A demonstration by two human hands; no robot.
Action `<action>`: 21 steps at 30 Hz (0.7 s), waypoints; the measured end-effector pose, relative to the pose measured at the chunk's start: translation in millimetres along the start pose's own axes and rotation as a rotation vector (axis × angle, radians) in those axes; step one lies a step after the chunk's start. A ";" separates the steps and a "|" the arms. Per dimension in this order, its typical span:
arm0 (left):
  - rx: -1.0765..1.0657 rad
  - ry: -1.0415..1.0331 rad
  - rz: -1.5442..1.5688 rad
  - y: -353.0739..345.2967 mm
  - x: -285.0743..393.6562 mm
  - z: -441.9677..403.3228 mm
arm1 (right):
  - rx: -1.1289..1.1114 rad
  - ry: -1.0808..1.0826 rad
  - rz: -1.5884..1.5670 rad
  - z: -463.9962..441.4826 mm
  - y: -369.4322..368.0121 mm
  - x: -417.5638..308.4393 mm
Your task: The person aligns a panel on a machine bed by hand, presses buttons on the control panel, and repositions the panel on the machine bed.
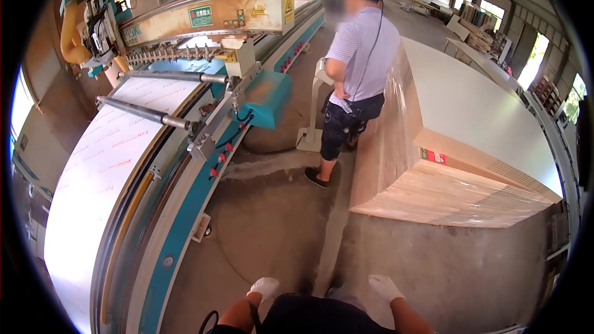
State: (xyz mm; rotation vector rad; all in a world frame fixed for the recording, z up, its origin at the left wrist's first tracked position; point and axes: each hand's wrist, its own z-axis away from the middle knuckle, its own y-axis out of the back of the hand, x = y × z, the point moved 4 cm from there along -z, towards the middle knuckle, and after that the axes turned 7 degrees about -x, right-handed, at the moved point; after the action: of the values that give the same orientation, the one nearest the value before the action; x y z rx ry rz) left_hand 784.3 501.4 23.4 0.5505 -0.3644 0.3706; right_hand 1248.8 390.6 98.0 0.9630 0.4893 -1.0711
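Note:
My left hand [265,287], in a white glove, hangs low in front of my body, right of the machine's teal side rail [170,260]. Its fingers look curled in, and nothing shows in them. Over the concrete floor on the other side of my body is my right hand [385,287], also white-gloved. Its fingers look loosely stretched, and I see nothing held there. Neither hand touches the machine or the stacked boards. A white sheet with red print [111,161] lies on the machine bed, under two metal rollers [145,112].
A person [362,55] in a striped shirt stands ahead beside a control stand [312,111]. Film-wrapped stacked boards [427,192] stand on the right. The machine gantry [210,15] spans the bed, and a teal housing [263,99] juts into the aisle. A cable crosses the floor.

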 end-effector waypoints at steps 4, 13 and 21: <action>-0.026 0.104 -0.156 -34.5 -41.6 -33.3 | 0.148 0.092 -0.021 -46.8 86.4 -88.0; 0.076 0.191 0.103 29.4 89.0 -99.9 | 0.444 0.615 0.005 -144.5 333.3 -267.5; 0.061 -0.054 0.175 126.8 325.0 -139.5 | 0.552 0.639 0.142 -256.4 468.7 -361.9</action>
State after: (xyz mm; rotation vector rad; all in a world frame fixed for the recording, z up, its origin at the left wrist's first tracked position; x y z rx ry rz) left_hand 1045.3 758.5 107.1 0.5912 -0.4559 0.5373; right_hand 1539.6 861.7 429.4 1.8239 0.6421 -0.7619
